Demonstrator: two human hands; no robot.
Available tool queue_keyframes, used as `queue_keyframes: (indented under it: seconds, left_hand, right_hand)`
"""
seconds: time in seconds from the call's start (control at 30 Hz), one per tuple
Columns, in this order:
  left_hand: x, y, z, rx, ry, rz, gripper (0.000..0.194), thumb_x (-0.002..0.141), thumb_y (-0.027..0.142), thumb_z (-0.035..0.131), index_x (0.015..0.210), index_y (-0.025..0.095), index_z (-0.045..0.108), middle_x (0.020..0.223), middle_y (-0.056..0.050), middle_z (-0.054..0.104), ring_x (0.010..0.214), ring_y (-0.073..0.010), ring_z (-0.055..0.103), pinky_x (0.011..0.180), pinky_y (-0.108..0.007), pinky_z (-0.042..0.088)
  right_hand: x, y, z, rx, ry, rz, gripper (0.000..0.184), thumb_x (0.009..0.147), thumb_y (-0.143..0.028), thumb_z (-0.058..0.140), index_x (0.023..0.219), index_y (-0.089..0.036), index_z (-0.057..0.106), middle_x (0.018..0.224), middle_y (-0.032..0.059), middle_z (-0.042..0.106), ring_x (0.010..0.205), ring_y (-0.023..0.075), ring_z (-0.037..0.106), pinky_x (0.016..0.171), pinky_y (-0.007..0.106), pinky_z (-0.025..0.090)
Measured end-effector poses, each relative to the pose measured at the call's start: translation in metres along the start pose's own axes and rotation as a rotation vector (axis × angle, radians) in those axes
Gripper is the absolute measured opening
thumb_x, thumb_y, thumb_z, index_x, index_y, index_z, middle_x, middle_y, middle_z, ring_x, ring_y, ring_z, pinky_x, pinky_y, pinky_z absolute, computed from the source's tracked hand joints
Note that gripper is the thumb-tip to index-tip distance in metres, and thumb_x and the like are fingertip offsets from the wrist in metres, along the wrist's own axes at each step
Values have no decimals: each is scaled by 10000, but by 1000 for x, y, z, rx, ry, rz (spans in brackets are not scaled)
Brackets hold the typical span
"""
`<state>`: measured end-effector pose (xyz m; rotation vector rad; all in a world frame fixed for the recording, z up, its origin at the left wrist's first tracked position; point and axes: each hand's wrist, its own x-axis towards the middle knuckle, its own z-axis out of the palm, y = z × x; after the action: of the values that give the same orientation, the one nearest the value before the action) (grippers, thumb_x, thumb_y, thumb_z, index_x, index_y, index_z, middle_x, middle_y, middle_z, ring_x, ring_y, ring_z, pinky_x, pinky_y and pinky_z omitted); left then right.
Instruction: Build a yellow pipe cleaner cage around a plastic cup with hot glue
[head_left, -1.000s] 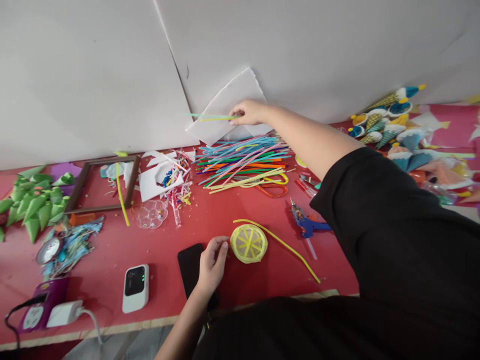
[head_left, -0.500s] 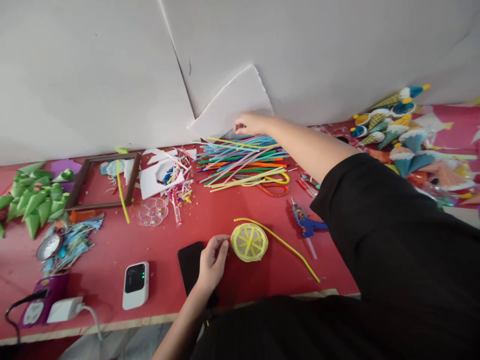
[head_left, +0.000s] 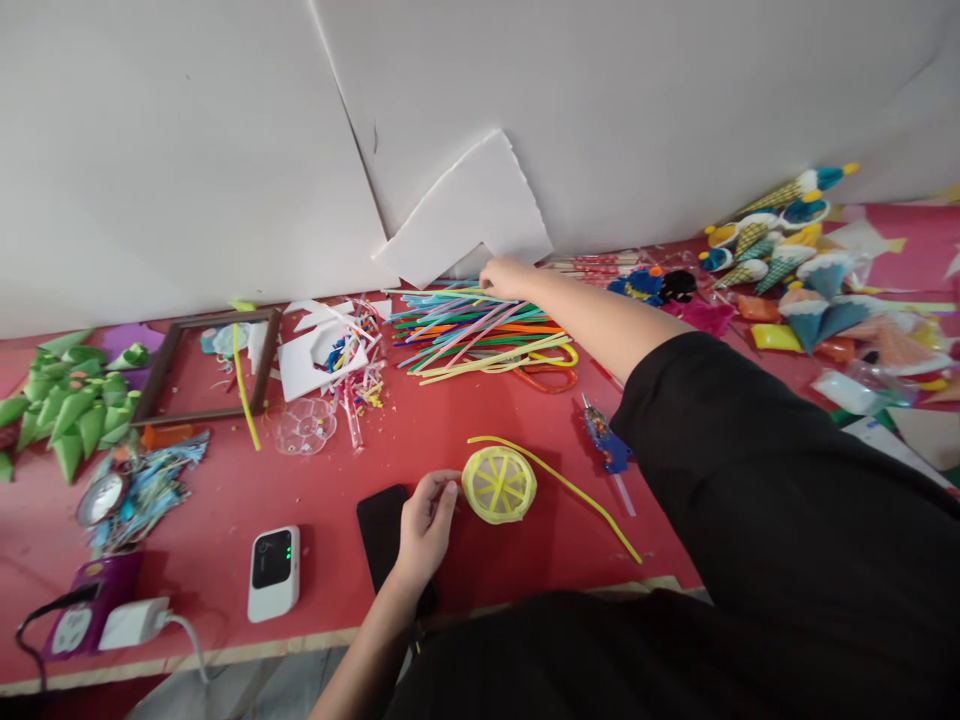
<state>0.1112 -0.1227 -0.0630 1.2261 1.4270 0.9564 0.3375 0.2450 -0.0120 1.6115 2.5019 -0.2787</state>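
Note:
At the front of the red table, a yellow lemon slice made of pipe cleaners [head_left: 499, 485] has a round rim and spokes. My left hand [head_left: 429, 520] is at its left edge, thumb and forefinger closed against the rim. A loose yellow pipe cleaner [head_left: 577, 492] curves along the right side of the slice. Farther back, my right hand [head_left: 501, 280] reaches into the top of a pile of coloured pipe cleaners [head_left: 480, 330]. Its fingers are pinched on a pale pipe cleaner there; the fingertips are partly hidden.
Scissors [head_left: 551, 375] lie beside the pile, and a blue glue gun [head_left: 611, 445] is under my right forearm. A black phone [head_left: 382, 530], a white device [head_left: 274, 575] and a brown frame [head_left: 206, 365] are to the left. White card [head_left: 469, 205] leans on the wall.
My right hand has lowered from above the back of the pile onto the pipe cleaners, its fingers closing there. My left hand and the lemon slice have stayed put.

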Motion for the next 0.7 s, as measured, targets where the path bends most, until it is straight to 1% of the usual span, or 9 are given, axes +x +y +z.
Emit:
queue_keyframes:
  seconds: [0.07, 0.17, 0.27, 0.33, 0.4, 0.5, 0.53, 0.6, 0.7]
  left_hand:
    - [0, 0, 0, -1, -4, 0, 339, 979, 507, 597, 1036, 192, 709, 768, -24, 732, 687, -160, 691, 684, -258, 575]
    - [-1, -1, 0, -4, -8, -2, 342, 983, 509, 592, 1035, 192, 709, 782, -26, 735, 698, -160, 695, 693, -259, 577]
    - [-1, -1, 0, -10, -9, -3, 349, 980, 519, 594, 1027, 193, 710, 789, -29, 738, 699, -161, 691, 689, -259, 572]
    - [-1, -2, 0, -16, -8, -5, 356, 978, 526, 596, 1033, 193, 707, 803, -33, 745, 699, -161, 689, 688, -259, 569]
    - [0, -2, 0, -21, -10, -7, 361, 978, 531, 595, 1042, 192, 705, 821, -39, 754, 699, -160, 687, 688, -260, 569]
    - [0, -2, 0, -24, -14, -10, 369, 977, 536, 595, 1042, 189, 704, 811, -39, 751, 683, -155, 680, 663, -251, 560]
    - [0, -1, 0, -24, -14, -11, 371, 976, 537, 596, 1040, 189, 705, 798, -36, 745, 676, -154, 677, 650, -247, 555]
    - [1, -1, 0, -23, -16, -11, 372, 972, 541, 600, 1036, 189, 705, 769, -27, 732, 659, -151, 673, 632, -241, 548]
    - [1, 0, 1, -22, -19, -11, 368, 970, 541, 603, 1032, 192, 704, 755, -19, 725, 645, -147, 671, 629, -239, 550]
  right_hand:
    - [-1, 3, -1, -6, 33, 19, 390, 1006, -418, 659, 1322, -192, 635, 1350, 103, 650, 1157, 236, 671, 980, 459, 600]
    - [-6, 8, -12, -3, 131, 48, 392, 1011, -419, 648, 1319, -177, 632, 1329, 111, 658, 1141, 237, 673, 975, 462, 595]
    - [-14, 8, -28, 8, 241, 38, 358, 1075, -303, 454, 1350, -119, 594, 1295, 191, 676, 1128, 270, 665, 920, 407, 539]
    - [-23, 3, -34, 12, 264, -9, 390, 1069, -256, 379, 1376, -102, 564, 1251, 200, 700, 1107, 279, 664, 863, 362, 480]
    - [-33, -5, -33, 9, 218, -78, 375, 1036, -326, 480, 1342, -146, 601, 1173, 133, 739, 1039, 252, 676, 815, 317, 437]
    - [-49, -21, -20, -17, 74, -176, 388, 891, -415, 723, 1222, -214, 699, 1092, 63, 777, 962, 225, 691, 762, 281, 405]
    - [-53, -25, -15, -30, 33, -194, 395, 855, -416, 766, 1197, -223, 717, 1101, 63, 782, 969, 228, 695, 754, 280, 404]
    - [-59, -30, -5, -56, -18, -198, 388, 838, -409, 792, 1175, -223, 735, 1137, 82, 783, 1014, 246, 703, 755, 287, 418]
    - [-60, -30, 5, -84, -33, -160, 311, 909, -386, 735, 1162, -204, 736, 1170, 102, 770, 1083, 269, 705, 802, 319, 481]
